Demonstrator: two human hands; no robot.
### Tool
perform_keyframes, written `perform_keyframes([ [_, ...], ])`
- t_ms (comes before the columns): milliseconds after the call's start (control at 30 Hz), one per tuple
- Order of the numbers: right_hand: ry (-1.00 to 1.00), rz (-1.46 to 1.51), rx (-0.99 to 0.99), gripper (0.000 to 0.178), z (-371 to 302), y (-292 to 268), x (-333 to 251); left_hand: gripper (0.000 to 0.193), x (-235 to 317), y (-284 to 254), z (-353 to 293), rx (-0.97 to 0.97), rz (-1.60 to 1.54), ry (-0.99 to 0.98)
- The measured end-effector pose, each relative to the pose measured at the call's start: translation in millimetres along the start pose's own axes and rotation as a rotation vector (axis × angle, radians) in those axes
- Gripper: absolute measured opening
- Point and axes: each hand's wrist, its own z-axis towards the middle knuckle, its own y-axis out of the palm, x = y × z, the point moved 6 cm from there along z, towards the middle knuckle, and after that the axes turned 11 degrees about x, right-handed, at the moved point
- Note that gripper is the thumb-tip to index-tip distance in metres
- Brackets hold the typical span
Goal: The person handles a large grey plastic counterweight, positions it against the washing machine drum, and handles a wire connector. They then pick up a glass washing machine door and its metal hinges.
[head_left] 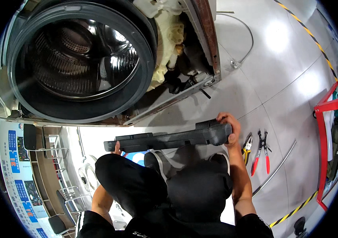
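Across my knees I hold a long black bar-shaped part (169, 139) with raised blocks along its far edge. My right hand (231, 127) is closed round its thick right end, the fingers over the top. At the other end my left hand (117, 148) grips from below; most of it is hidden behind my knee and the part. Just beyond the bar stands a washing machine with its front taken off. Its steel drum (69, 75) shows inside a grey rubber door seal (147, 67).
Pliers with yellow-black handles (247, 150), red-handled pliers (261, 152) and a thin metal strip (276, 170) lie on the floor at my right. A wire (251, 33) lies farther off. A red-framed cart (323, 146) stands at the right, chairs (63, 198) at the left.
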Motion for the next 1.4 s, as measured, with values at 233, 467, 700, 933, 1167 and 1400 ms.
perform_keyframes([
  [233,0.009,0.010,0.021,0.075,1.7,2.5,-0.4,0.070,14.8,-7.9,-5.9,0.025,0.033,0.021],
  [467,0.012,-0.012,0.040,0.076,8.5,1.0,-6.6,0.070,18.0,-9.5,-7.9,0.033,0.051,0.010],
  [700,0.002,-0.001,0.024,0.075,8.5,-2.2,-8.8,0.074,20.4,-5.3,-13.7,0.120,0.055,0.059],
  [933,0.009,-0.009,0.025,0.075,6.4,-3.2,-6.8,0.068,22.6,-3.2,-18.3,0.161,-0.018,0.057],
  [1167,0.014,-0.020,0.025,0.075,6.4,0.8,-8.5,0.072,28.6,0.6,-26.1,0.134,-0.034,0.066],
  [1400,0.032,-0.027,0.004,0.075,2.9,-1.8,-8.1,0.074,30.6,1.1,-27.3,0.138,-0.023,0.108],
])
